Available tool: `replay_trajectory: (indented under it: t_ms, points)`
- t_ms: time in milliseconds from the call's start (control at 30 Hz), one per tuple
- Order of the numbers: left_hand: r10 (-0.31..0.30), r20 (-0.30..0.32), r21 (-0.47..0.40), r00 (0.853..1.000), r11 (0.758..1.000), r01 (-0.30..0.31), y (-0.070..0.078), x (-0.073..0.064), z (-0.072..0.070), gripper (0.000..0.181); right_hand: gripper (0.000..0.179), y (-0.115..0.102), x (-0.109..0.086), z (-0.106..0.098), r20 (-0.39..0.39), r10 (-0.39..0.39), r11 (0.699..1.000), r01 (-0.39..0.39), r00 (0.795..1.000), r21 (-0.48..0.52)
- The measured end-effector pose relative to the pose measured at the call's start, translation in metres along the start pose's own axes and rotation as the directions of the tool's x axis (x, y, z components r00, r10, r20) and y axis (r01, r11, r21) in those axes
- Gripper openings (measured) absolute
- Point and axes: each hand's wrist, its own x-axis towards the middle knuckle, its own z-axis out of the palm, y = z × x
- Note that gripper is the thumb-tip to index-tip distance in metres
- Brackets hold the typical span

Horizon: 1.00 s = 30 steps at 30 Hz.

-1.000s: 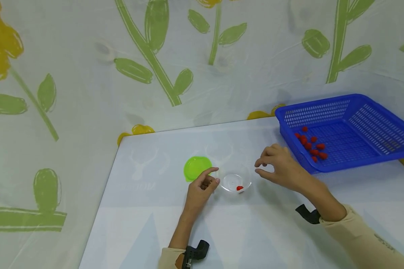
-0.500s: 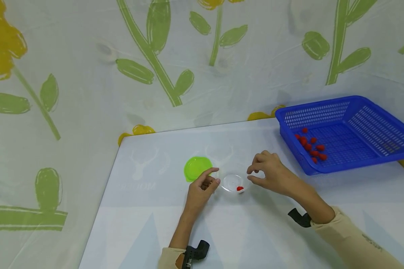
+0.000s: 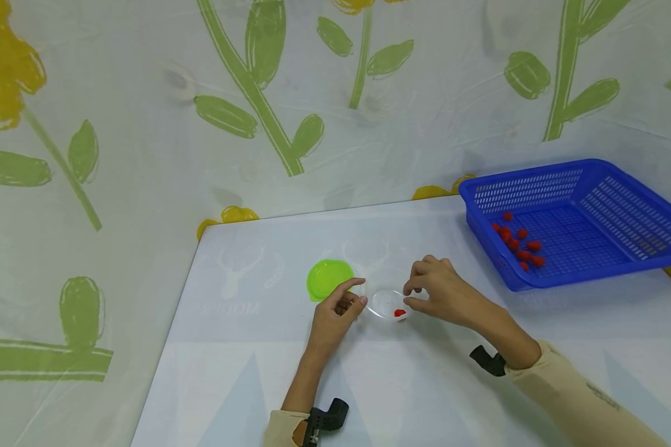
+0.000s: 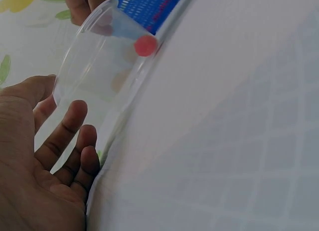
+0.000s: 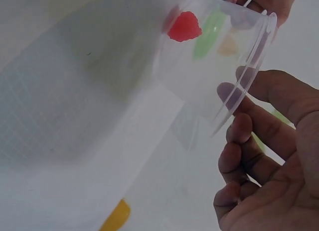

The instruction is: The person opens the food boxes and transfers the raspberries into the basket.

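Note:
A clear plastic bowl (image 3: 384,304) stands on the white table between my hands, with one small, bumpy red berry (image 3: 399,313) at its bottom. My left hand (image 3: 333,313) holds the near-left rim with thumb and forefinger; the other fingers curl loosely below it in the left wrist view. Across from it, my right hand (image 3: 438,292) has its thumb and forefinger at the right rim, pinching it. The right wrist view shows these fingertips (image 5: 227,93) through the plastic. Just behind the left hand lies a bright green round lid (image 3: 328,277).
A blue slotted basket (image 3: 578,261) is at the back right, with several red berries (image 3: 513,244) gathered at its left end. The table's back edge meets a wall covering printed with flowers. Both wrists wear black mounts (image 3: 331,416).
My right hand has moved left from beside the basket to the bowl's right rim, and its thumb and forefinger have drawn closer. The left hand, lid and bowl have stayed in place.

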Motion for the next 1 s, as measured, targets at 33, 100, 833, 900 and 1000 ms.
replay_trajectory:
  t_ms: [33, 100, 833, 900, 1000]
  points:
    - [-0.002, 0.0, -0.001, 1.0, 1.0, 0.002, 0.005, -0.001, 0.0, 0.036, 0.01, 0.0, 0.002, 0.0, 0.007, -0.006, 1.0, 0.006, 1.0, -0.007]
    - [-0.004, 0.004, -0.001, 1.0, 1.0, 0.004, 0.014, -0.003, -0.001, 0.036, 0.009, -0.001, 0.005, 0.001, 0.024, -0.017, 1.0, 0.018, 1.0, -0.018]
    - [0.023, 0.02, -0.011, 1.0, 1.0, -0.022, 0.001, 0.0, 0.0, 0.035, 0.027, -0.021, 0.032, 0.002, 0.266, 0.061, 0.972, 0.004, 0.962, -0.236]
    - [0.016, 0.012, -0.008, 1.0, 1.0, -0.016, 0.011, -0.002, 0.0, 0.035, 0.029, -0.021, 0.034, 0.002, 0.27, 0.056, 0.97, 0.012, 0.961, -0.243]
    - [0.007, 0.012, -0.013, 1.0, 1.0, -0.007, 0.024, -0.006, -0.002, 0.035, 0.029, -0.02, 0.036, 0.004, 0.281, 0.051, 0.973, 0.016, 0.958, -0.23]
